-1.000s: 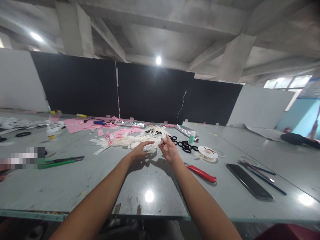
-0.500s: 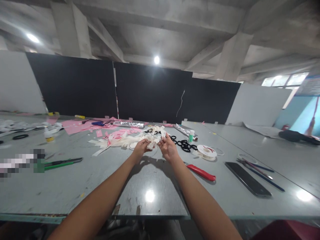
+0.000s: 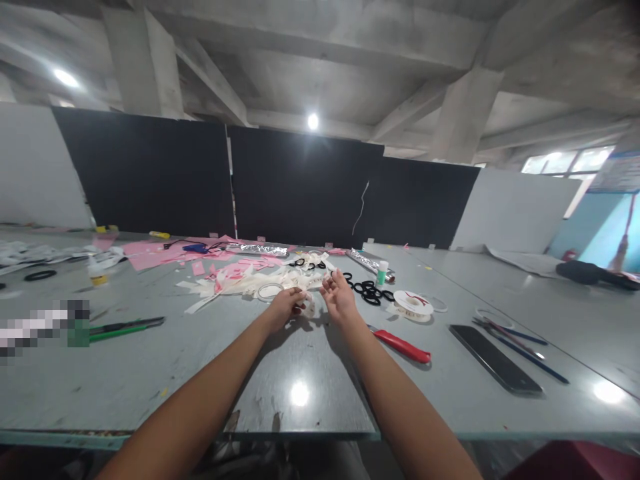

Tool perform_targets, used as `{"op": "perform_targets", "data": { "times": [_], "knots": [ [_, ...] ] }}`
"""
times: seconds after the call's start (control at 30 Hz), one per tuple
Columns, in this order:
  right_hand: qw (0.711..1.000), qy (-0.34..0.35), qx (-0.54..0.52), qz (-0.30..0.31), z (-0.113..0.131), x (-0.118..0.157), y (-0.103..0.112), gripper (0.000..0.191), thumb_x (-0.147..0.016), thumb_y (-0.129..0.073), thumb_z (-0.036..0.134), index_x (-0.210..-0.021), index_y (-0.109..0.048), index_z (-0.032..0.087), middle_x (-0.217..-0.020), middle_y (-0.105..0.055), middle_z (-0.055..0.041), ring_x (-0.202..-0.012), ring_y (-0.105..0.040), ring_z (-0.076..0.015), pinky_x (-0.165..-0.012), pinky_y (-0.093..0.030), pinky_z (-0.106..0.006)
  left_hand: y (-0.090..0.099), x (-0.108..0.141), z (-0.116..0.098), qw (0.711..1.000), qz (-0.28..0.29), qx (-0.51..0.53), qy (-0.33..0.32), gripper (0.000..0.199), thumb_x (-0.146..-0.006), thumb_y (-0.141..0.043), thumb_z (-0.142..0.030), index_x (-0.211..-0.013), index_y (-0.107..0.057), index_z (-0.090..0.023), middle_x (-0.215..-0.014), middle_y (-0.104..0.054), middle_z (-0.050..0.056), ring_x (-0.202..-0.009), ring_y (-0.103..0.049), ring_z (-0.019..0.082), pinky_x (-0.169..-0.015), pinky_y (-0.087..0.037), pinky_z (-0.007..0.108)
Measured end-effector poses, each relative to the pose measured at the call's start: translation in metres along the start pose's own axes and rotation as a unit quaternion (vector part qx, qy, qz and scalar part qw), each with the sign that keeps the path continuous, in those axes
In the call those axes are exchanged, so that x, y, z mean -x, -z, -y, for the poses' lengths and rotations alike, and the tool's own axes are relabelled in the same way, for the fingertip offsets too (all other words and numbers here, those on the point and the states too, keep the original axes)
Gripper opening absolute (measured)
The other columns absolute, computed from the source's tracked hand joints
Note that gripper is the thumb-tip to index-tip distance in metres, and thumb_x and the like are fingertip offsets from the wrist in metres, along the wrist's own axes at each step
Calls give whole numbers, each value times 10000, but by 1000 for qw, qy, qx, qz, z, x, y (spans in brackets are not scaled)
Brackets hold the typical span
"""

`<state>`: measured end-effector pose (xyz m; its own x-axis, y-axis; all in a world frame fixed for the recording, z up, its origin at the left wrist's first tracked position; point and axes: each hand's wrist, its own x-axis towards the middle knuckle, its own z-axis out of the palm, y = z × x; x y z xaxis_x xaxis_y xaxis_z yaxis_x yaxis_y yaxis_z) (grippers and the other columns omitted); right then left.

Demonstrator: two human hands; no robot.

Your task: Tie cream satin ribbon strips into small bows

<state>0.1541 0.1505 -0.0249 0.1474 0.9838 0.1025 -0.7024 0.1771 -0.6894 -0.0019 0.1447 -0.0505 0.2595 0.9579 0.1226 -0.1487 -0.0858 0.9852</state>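
Note:
My left hand (image 3: 284,309) is closed, its thumb and fingers pinching a small pale piece of ribbon (image 3: 311,307) with faint print, curved like part of a ring. Its exact shape is partly hidden by the fingers. Just to the right, my right hand (image 3: 340,301) is raised with the palm turned inward and the fingers loosely curled and apart; nothing shows in it. A clear ring (image 3: 270,292) lies behind my left hand, beside a heap of cream ribbon strips (image 3: 240,283). Several black rings (image 3: 371,292) lie beyond my right hand.
Right of my hands are a red-handled cutter (image 3: 403,346), a ribbon spool (image 3: 414,303), a glue stick (image 3: 382,274), a phone (image 3: 495,358) and scissors (image 3: 523,347). A green cutter (image 3: 125,328) lies left. Pink scraps (image 3: 155,253) and foil (image 3: 257,249) lie near the black partition (image 3: 305,187).
The white strip that stood up at my right fingertips no longer shows there. My right hand has opened and moved slightly away from my left, which has lowered a little with the ribbon piece.

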Motion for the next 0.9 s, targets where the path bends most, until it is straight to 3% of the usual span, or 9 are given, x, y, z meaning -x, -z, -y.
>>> {"op": "perform_targets", "data": {
  "times": [0.1, 0.2, 0.27, 0.37, 0.47, 0.53, 0.67, 0.8, 0.9],
  "knots": [
    [981, 79, 128, -126, 5, -8, 10, 317, -707, -642, 329, -1006, -599, 233, -715, -579, 37, -607, -530, -107, -527, -432, -213, 6, -1, 0, 999, -46, 11, 15, 299, -672, -678, -406, -843, -604, -173, -648, -582, -5, -504, -513, 89, -456, -365, 184],
    [930, 212, 254, -160, 14, -14, 18, 239, -711, -614, 315, -910, -655, 189, -792, -628, -7, -741, -554, -144, -647, -439, -247, 8, -3, 0, 998, -58, 22, 30, 305, -665, -671, -424, -802, -613, -158, -616, -598, 13, -495, -537, 110, -451, -385, 205],
    [896, 277, 328, -117, 18, -14, 18, 200, -734, -591, 324, -842, -675, 178, -828, -650, -31, -803, -558, -167, -739, -429, -276, 8, -3, 1, 998, -51, 25, 34, 326, -664, -659, -451, -767, -619, -145, -614, -617, 36, -495, -555, 128, -450, -398, 221],
    [858, 314, 407, -21, 16, -5, 10, 208, -773, -565, 336, -852, -688, 189, -811, -645, -29, -753, -540, -165, -749, -416, -289, 6, -2, -1, 998, -50, 20, 18, 364, -660, -663, -471, -788, -638, -131, -625, -636, 50, -491, -558, 131, -446, -397, 222],
    [846, 302, 433, 75, 3, 6, 0, 225, -760, -601, 307, -950, -684, 219, -802, -624, -11, -680, -513, -143, -699, -417, -274, 2, 0, -9, 998, -66, 11, -19, 374, -646, -698, -459, -814, -654, -128, -598, -624, 26, -487, -544, 111, -461, -398, 209],
    [851, 274, 432, 118, -7, 11, -3, 358, -709, -659, 277, -1066, -647, 248, -801, -616, 6, -657, -512, -135, -664, -418, -262, 0, 2, -14, 996, -81, 10, -45, 378, -633, -719, -445, -828, -665, -125, -588, -618, 10, -496, -545, 105, -496, -425, 215],
    [862, 239, 428, 127, -17, 13, -1, 584, -647, -656, 170, -1210, -551, 286, -809, -602, 28, -634, -516, -124, -629, -419, -250, -2, 3, -22, 992, -107, 18, -63, 413, -635, -730, -405, -920, -678, -110, -681, -664, 31, -572, -596, 130, -601, -501, 274],
    [851, 257, 447, 100, -12, 12, 1, 560, -683, -573, 136, -1222, -543, 283, -832, -583, 12, -676, -516, -138, -697, -430, -278, -1, 2, -24, 989, -133, 14, -69, 435, -644, -723, -399, -964, -682, -108, -727, -676, 42, -592, -605, 140, -596, -507, 282],
    [832, 317, 448, 81, -5, 14, -2, 390, -730, -599, 208, -1114, -626, 273, -905, -567, -26, -814, -509, -178, -798, -419, -313, 0, 3, -24, 988, -134, 6, -75, 462, -642, -721, -423, -979, -684, -109, -703, -663, 36, -579, -590, 135, -582, -501, 279]
  ]
}}
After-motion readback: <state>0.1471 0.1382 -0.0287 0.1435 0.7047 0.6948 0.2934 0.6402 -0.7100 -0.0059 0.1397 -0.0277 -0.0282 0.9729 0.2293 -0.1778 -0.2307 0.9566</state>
